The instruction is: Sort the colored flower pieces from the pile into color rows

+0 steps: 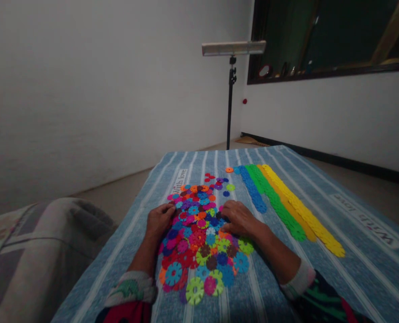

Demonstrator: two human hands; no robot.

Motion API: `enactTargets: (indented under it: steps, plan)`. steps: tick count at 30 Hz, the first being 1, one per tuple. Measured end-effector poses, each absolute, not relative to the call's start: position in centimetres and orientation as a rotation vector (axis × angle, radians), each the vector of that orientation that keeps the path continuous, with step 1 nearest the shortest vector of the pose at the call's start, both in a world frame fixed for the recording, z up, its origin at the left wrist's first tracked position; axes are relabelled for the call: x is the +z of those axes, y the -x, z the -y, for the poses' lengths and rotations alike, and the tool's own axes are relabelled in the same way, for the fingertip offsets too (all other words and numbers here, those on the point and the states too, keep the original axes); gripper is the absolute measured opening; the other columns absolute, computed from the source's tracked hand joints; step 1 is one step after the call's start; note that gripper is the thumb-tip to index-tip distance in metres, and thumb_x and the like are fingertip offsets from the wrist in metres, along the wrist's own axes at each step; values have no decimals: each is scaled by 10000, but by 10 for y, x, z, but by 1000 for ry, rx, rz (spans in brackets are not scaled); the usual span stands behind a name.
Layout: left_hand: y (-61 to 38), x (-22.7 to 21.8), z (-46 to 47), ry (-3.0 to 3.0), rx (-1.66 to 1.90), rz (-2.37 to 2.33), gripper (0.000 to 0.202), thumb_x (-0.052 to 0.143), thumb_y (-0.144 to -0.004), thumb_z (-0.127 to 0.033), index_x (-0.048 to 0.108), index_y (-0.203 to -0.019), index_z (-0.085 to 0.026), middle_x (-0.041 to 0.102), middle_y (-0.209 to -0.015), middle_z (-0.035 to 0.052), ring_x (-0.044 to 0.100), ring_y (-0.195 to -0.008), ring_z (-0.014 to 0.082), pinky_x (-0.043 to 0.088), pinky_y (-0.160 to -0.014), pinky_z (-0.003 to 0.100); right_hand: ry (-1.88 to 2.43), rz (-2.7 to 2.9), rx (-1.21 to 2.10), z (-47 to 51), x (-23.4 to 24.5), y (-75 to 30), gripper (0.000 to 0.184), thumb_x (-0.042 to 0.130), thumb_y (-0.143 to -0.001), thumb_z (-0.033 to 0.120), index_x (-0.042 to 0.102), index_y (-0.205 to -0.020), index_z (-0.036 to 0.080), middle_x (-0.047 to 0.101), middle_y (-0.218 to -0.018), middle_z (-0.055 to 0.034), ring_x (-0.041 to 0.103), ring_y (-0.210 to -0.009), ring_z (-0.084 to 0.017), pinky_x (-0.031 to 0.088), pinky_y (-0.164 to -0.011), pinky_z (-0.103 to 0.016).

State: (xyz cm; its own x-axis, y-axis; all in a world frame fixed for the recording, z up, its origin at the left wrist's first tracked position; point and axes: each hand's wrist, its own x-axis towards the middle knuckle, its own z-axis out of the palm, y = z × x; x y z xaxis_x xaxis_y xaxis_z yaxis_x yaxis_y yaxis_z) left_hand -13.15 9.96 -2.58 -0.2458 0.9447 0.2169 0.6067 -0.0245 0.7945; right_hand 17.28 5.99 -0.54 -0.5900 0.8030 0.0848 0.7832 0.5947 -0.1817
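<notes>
A loose pile of flower-shaped plastic discs in many colours spreads over the striped cloth, the discs lying flat and overlapping. At the pile's left edge rests my left hand, its fingers bent and pressed together; whatever is between the fingertips is hidden. My right hand lies over the right edge of the pile, with the thumb apart from the bent fingers and the fingertips at the discs. Right of it, discs are laid in overlapping rows: a blue row, a green row, an orange-yellow row and a yellow row.
A blue cloth with white stripes covers the table. Beyond the pile lie a few red discs and a lone orange disc. Behind the table stands a lamp on a black pole. Grey fabric is at left.
</notes>
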Motion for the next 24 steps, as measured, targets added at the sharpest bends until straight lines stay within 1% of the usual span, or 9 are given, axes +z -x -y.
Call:
enactTargets:
  steps: [2, 4, 8, 11, 16, 18, 21, 22, 24]
  plan:
    - [132, -26, -100, -1616, 1182, -1869, 327, 619, -611, -472, 759, -731, -203, 783, -844, 40, 708, -863, 271, 534, -815, 317, 1306, 2672, 203, -59, -4, -172, 377, 694, -830, 499, 705, -1054, 196, 624, -1052, -92, 527, -1050, -243, 377, -859, -343]
    - [132, -26, -100, -1605, 1184, -1867, 324, 619, -605, -471, 755, -724, -202, 781, -831, 39, 708, -853, 270, 534, -810, 320, 1276, 2666, 226, -58, -4, -172, 355, 687, -843, 480, 708, -1067, 205, 626, -1052, -86, 533, -1049, -234, 373, -867, -336]
    - [130, -25, -99, -1581, 1179, -1855, 311, 615, -595, -473, 739, -682, -202, 769, -770, 34, 706, -809, 267, 536, -782, 323, 1300, 2631, 262, -58, -5, -172, 414, 715, -811, 496, 705, -1108, 207, 631, -1058, -92, 541, -1047, -242, 373, -863, -337]
    - [128, -24, -97, -1584, 1209, -1826, 290, 619, -589, -458, 733, -668, -203, 775, -811, 36, 705, -837, 263, 536, -783, 312, 1315, 2632, 269, -60, -7, -174, 429, 729, -794, 499, 707, -1104, 203, 629, -1047, -97, 543, -1042, -251, 378, -854, -340]
    - [129, -24, -96, -1573, 1206, -1829, 320, 620, -592, -477, 744, -689, -199, 783, -866, 43, 701, -826, 266, 536, -766, 318, 1216, 2582, 306, -64, -15, -175, 432, 725, -789, 515, 704, -1057, 177, 628, -1060, -108, 542, -1046, -251, 385, -880, -351]
    - [130, -24, -97, -1583, 1213, -1825, 319, 624, -591, -478, 747, -688, -200, 784, -850, 41, 701, -835, 267, 535, -779, 318, 1184, 2537, 351, -65, -19, -172, 361, 759, -769, 450, 708, -997, 175, 637, -1036, -94, 555, -1028, -241, 396, -881, -344]
    - [131, -25, -99, -1593, 1218, -1823, 303, 634, -587, -466, 751, -687, -204, 781, -801, 36, 702, -826, 266, 540, -768, 311, 1118, 2437, 511, -66, -17, -169, 103, 746, -767, 263, 697, -787, 175, 651, -957, -57, 590, -970, -201, 424, -862, -307]
    - [131, -25, -99, -1598, 1221, -1826, 293, 640, -585, -459, 752, -684, -207, 780, -793, 35, 702, -824, 265, 543, -759, 307, 1087, 2391, 579, -66, -13, -171, 67, 723, -768, 210, 683, -730, 173, 656, -941, -48, 602, -954, -186, 434, -859, -294]
    - [132, -25, -101, -1623, 1243, -1834, 268, 652, -585, -446, 750, -672, -213, 781, -794, 35, 703, -824, 262, 548, -745, 297, 1049, 2285, 674, -67, -4, -181, 86, 678, -771, 155, 672, -689, 176, 670, -946, -39, 621, -951, -169, 449, -873, -279]
